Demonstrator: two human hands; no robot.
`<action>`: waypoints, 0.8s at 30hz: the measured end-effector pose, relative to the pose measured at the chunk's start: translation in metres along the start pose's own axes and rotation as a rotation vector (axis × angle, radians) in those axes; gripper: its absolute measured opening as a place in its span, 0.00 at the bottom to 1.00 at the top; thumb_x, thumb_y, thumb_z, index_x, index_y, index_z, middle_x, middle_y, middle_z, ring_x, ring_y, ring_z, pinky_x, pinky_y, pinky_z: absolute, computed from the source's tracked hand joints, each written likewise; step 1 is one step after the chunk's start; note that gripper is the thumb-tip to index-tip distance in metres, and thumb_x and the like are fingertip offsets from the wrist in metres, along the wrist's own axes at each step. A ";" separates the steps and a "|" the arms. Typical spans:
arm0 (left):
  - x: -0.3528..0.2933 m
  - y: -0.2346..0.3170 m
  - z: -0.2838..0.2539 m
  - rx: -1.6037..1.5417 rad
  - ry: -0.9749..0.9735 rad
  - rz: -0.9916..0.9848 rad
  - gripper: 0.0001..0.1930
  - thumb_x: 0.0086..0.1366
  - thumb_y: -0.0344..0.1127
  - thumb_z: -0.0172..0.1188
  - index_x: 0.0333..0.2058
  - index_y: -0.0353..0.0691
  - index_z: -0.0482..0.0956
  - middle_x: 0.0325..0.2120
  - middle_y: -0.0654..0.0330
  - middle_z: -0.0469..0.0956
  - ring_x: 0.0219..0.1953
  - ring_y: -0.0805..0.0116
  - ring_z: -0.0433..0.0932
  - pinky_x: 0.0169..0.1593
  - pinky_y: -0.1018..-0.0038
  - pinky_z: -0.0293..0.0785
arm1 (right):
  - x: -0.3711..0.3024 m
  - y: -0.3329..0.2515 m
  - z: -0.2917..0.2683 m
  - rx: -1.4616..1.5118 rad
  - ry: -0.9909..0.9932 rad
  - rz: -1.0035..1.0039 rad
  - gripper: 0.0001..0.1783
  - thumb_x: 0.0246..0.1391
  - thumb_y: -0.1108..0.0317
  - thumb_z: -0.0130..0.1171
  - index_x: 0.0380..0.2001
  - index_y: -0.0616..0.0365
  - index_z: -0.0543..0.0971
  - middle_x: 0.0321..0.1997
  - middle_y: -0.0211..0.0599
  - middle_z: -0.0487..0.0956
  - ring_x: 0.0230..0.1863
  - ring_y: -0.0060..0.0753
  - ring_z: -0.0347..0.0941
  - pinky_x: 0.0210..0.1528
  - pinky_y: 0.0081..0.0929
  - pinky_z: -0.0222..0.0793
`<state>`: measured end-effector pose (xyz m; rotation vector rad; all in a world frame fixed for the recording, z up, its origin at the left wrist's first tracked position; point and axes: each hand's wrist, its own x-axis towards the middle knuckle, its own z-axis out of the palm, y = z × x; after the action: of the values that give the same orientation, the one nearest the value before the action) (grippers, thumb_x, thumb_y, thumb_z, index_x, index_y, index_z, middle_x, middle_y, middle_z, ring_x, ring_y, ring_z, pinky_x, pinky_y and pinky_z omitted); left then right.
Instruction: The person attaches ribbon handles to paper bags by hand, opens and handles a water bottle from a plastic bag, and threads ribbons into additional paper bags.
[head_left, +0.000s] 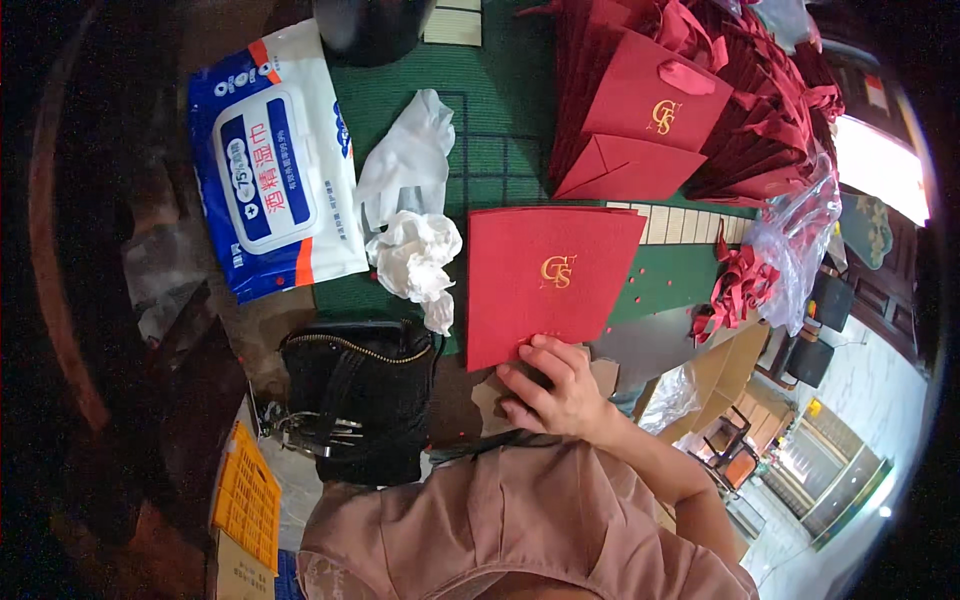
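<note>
Right hand (pixel 553 390) half-curled, touching flat red paper bag (pixel 545 285) — grip unclear, left hand out of view

Looking at matt, lightly textured paper on the flat red stack (pixel 535 245) and the standing bag (pixel 625 125), both stamped in shiny gold, then across to smooth, satiny ribbon (pixel 738 285) and crinkled, glossy see-through plastic on the wrapping (pixel 805 215). Over now to slick plastic film on the wipes pack (pixel 325 215) and soft, crumpled, matt tissue (pixel 412 250). Down to dull cloth on the pouch (pixel 395 395), toothed in shiny metal at the zip (pixel 372 354), and fine-ribbed matt texture on the mat (pixel 510 90).
</note>
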<state>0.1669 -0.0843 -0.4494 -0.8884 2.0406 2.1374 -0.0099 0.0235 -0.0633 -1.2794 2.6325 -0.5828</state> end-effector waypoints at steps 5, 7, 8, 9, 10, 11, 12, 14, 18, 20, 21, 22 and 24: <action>-0.008 0.024 -0.041 0.004 0.075 -0.001 0.05 0.70 0.30 0.51 0.40 0.39 0.74 0.34 0.65 0.74 0.40 0.74 0.72 0.47 0.76 0.68 | 0.001 -0.002 0.001 0.026 0.034 0.009 0.27 0.44 0.58 0.70 0.51 0.49 0.80 0.57 0.43 0.70 0.59 0.52 0.67 0.57 0.45 0.68; -0.015 0.038 -0.063 0.015 0.120 0.010 0.05 0.70 0.30 0.51 0.40 0.39 0.74 0.34 0.65 0.74 0.40 0.74 0.72 0.47 0.77 0.68 | 0.001 -0.002 0.001 0.060 0.065 0.015 0.28 0.45 0.59 0.69 0.52 0.50 0.79 0.57 0.44 0.70 0.59 0.54 0.67 0.57 0.46 0.69; -0.018 0.047 -0.075 0.023 0.147 0.019 0.05 0.71 0.30 0.51 0.40 0.39 0.74 0.34 0.65 0.74 0.40 0.75 0.71 0.48 0.77 0.68 | 0.000 0.000 0.003 0.076 0.079 0.013 0.28 0.45 0.59 0.69 0.52 0.51 0.79 0.56 0.45 0.70 0.59 0.55 0.67 0.58 0.46 0.68; -0.024 0.055 -0.088 0.028 0.177 0.026 0.05 0.71 0.30 0.51 0.40 0.39 0.74 0.35 0.65 0.74 0.40 0.75 0.71 0.48 0.77 0.68 | 0.001 0.001 0.002 0.099 0.098 0.007 0.28 0.45 0.61 0.70 0.52 0.52 0.78 0.56 0.46 0.70 0.59 0.56 0.67 0.58 0.47 0.68; -0.030 0.064 -0.100 0.033 0.209 0.035 0.05 0.71 0.30 0.51 0.41 0.39 0.74 0.35 0.65 0.74 0.40 0.75 0.71 0.48 0.77 0.68 | 0.001 0.001 0.001 0.124 0.121 0.005 0.27 0.44 0.62 0.70 0.51 0.53 0.78 0.56 0.46 0.70 0.59 0.56 0.67 0.59 0.47 0.68; -0.035 0.076 -0.111 0.039 0.243 0.046 0.04 0.71 0.30 0.51 0.41 0.39 0.74 0.35 0.65 0.73 0.40 0.75 0.71 0.48 0.78 0.68 | 0.001 0.002 0.000 0.150 0.144 0.001 0.27 0.44 0.64 0.70 0.50 0.54 0.78 0.57 0.47 0.70 0.59 0.57 0.68 0.59 0.48 0.68; -0.042 0.086 -0.123 0.045 0.278 0.057 0.04 0.71 0.30 0.51 0.41 0.39 0.74 0.35 0.65 0.73 0.41 0.75 0.71 0.48 0.78 0.68 | 0.001 0.001 -0.005 0.195 0.162 0.020 0.22 0.48 0.68 0.68 0.48 0.53 0.78 0.55 0.47 0.71 0.58 0.54 0.69 0.58 0.46 0.69; -0.058 0.107 -0.143 0.056 0.352 0.080 0.04 0.71 0.30 0.51 0.41 0.39 0.74 0.35 0.66 0.73 0.41 0.76 0.71 0.49 0.78 0.67 | -0.003 0.003 -0.004 0.284 0.263 0.010 0.20 0.47 0.73 0.67 0.46 0.56 0.78 0.54 0.48 0.71 0.57 0.54 0.70 0.58 0.46 0.69; -0.103 0.155 -0.162 0.055 0.479 0.123 0.04 0.72 0.30 0.51 0.41 0.39 0.74 0.35 0.66 0.73 0.41 0.77 0.71 0.49 0.79 0.67 | -0.014 -0.001 -0.018 0.483 0.343 0.096 0.13 0.48 0.81 0.61 0.38 0.58 0.80 0.46 0.44 0.76 0.48 0.46 0.75 0.48 0.36 0.74; -0.130 0.178 -0.166 0.050 0.536 0.142 0.04 0.72 0.30 0.51 0.41 0.39 0.73 0.35 0.66 0.73 0.41 0.77 0.70 0.50 0.79 0.67 | -0.022 -0.005 -0.027 0.548 0.289 0.119 0.13 0.48 0.81 0.61 0.38 0.57 0.80 0.44 0.43 0.77 0.45 0.44 0.76 0.45 0.35 0.74; -0.144 0.189 -0.166 0.045 0.563 0.152 0.04 0.72 0.30 0.51 0.42 0.39 0.73 0.35 0.66 0.73 0.41 0.77 0.70 0.50 0.80 0.67 | -0.026 -0.007 -0.032 0.596 0.226 0.165 0.12 0.48 0.82 0.61 0.37 0.57 0.80 0.43 0.41 0.78 0.43 0.43 0.77 0.42 0.33 0.75; -0.153 0.200 -0.165 0.040 0.590 0.162 0.04 0.72 0.30 0.51 0.42 0.39 0.73 0.35 0.66 0.73 0.42 0.78 0.70 0.50 0.80 0.67 | -0.026 -0.011 -0.037 0.610 0.215 0.134 0.11 0.50 0.81 0.60 0.37 0.56 0.80 0.41 0.39 0.78 0.38 0.42 0.78 0.38 0.34 0.75; -0.186 0.222 -0.171 -0.019 0.588 0.107 0.04 0.70 0.28 0.56 0.42 0.43 0.73 0.36 0.69 0.70 0.41 0.79 0.67 0.48 0.80 0.64 | -0.032 -0.008 -0.037 0.615 0.182 0.044 0.10 0.51 0.80 0.59 0.37 0.56 0.80 0.41 0.40 0.78 0.38 0.43 0.77 0.39 0.36 0.75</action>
<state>0.2909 -0.2077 -0.1624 -1.6013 2.3525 2.1263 0.0048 0.0545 -0.0269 -1.0035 2.3023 -1.4156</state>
